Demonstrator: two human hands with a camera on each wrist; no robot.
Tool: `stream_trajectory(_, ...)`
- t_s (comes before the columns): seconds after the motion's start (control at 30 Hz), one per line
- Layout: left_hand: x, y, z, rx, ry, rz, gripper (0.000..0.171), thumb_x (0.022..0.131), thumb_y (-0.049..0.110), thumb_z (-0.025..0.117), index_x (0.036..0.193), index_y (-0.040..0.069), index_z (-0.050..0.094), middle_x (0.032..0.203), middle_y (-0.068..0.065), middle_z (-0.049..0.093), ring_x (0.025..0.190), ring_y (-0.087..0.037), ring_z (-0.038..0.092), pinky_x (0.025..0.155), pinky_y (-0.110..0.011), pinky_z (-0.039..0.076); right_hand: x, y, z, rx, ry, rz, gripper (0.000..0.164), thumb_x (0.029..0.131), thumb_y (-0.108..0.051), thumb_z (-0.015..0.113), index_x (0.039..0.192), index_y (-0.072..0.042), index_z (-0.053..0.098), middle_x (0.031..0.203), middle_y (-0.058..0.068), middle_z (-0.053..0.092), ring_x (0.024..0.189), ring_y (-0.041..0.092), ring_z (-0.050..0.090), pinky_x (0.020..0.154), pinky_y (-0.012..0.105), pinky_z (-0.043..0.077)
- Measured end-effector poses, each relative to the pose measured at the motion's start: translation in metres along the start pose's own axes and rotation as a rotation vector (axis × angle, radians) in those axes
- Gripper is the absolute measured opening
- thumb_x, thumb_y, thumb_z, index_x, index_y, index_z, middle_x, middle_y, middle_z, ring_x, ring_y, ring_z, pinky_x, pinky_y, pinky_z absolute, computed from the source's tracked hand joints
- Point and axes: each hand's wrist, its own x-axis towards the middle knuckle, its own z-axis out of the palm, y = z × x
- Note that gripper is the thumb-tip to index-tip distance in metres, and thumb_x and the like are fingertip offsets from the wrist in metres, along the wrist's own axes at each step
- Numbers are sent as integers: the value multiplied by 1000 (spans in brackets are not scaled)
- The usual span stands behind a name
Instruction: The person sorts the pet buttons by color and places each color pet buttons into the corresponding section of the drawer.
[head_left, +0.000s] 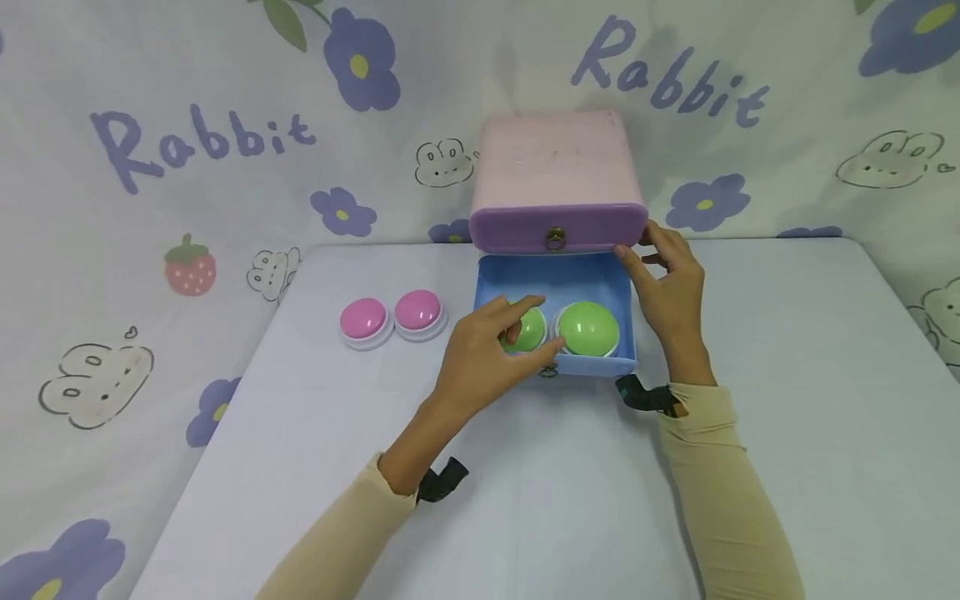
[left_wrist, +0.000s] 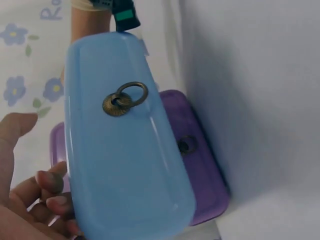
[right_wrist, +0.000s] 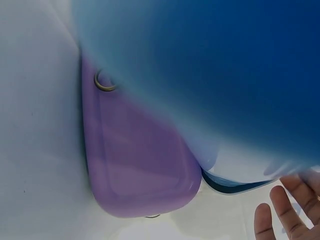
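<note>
A small drawer cabinet [head_left: 558,158] has its middle blue drawer [head_left: 551,279] pulled out. Inside the drawer sit two green domed push buttons with white bases, the left one [head_left: 532,329] partly covered and the right one [head_left: 587,328] in plain sight. Over the left button hovers my left hand [head_left: 480,358], thumb and index finger spread apart with nothing between them. My right hand [head_left: 671,287] holds the cabinet's right front corner, thumb at the front and fingers along the side. Two pink push buttons, one [head_left: 363,318] beside the other [head_left: 418,311], stand left of the drawer.
The closed purple top drawer [head_left: 517,229] has a brass ring pull [head_left: 555,239]. Beneath the blue drawer is another purple drawer [left_wrist: 202,170]. A patterned cloth [head_left: 247,192] hangs behind the white table [head_left: 300,467].
</note>
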Motion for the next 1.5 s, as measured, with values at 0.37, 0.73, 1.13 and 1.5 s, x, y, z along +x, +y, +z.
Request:
stream_trajectory(0.37, -38, -13, -6, -154, 224, 38, 25, 79, 32, 71, 100, 17, 70, 67, 7, 42, 60, -12, 38, 53, -23, 30, -1, -2, 0, -10, 0, 5, 48, 82, -36, 67, 127, -32, 53, 114, -4, 58, 105, 6, 49, 85, 23, 44)
stream_trajectory(0.73, -70, -18, 23, -231, 189, -46, 21, 79, 28, 71, 97, 16, 70, 67, 5, 44, 58, -14, 41, 51, -20, 32, 0, -1, 2, 20, 11, -2, 47, 83, -32, 68, 127, -30, 54, 113, -3, 58, 104, 7, 50, 84, 22, 44)
stream_trajectory(1.13, -67, -20, 49, -327, 53, -235, 21, 83, 29, 68, 98, 14, 71, 68, 5, 51, 63, -9, 48, 53, -21, 42, 0, -2, 1, 34, 9, -2, 46, 83, -32, 68, 126, -31, 54, 111, -4, 59, 104, 6, 50, 84, 23, 44)
stream_trajectory(1.5, -57, -20, 60, -498, 162, -288, 13, 81, 24, 71, 86, 13, 73, 69, 3, 62, 61, -10, 52, 51, -22, 42, 0, 1, 2, 32, 7, -5, 47, 82, -34, 68, 127, -32, 54, 110, -4, 59, 104, 6, 50, 84, 23, 44)
